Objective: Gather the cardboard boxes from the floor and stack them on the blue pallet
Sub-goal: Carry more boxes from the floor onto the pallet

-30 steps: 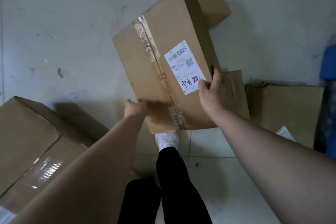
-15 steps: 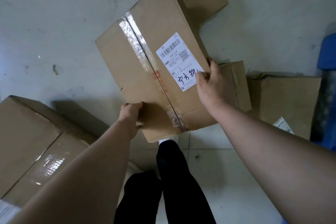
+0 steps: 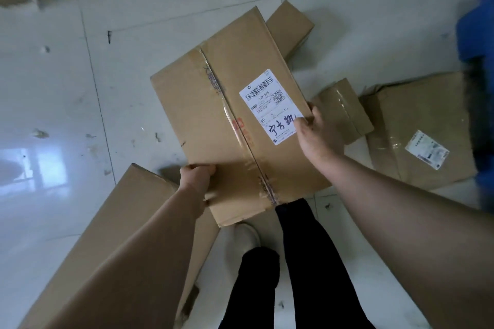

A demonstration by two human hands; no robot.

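The taped cardboard box (image 3: 227, 115) is in both your hands, above your feet. Its broad top face is turned up at you, with the white shipping label (image 3: 270, 107) on its right half. Your left hand (image 3: 196, 176) grips the near left edge, with the fingers curled over the rim and their tips hidden. Your right hand (image 3: 318, 136) clamps the right edge: the thumb presses the label's lower corner and the fingers wrap down the side. So the box sits between your two grips and ahead of them.

Just right of your right hand a small taped box (image 3: 344, 109) lies on the tiled floor (image 3: 53, 88), with a larger labelled box (image 3: 417, 131) past it. Another box (image 3: 291, 27) pokes out behind the one you hold. A big box (image 3: 128, 222) lies beneath your left forearm. The blurred blue mass (image 3: 475, 35) at the far right edge is probably the pallet.
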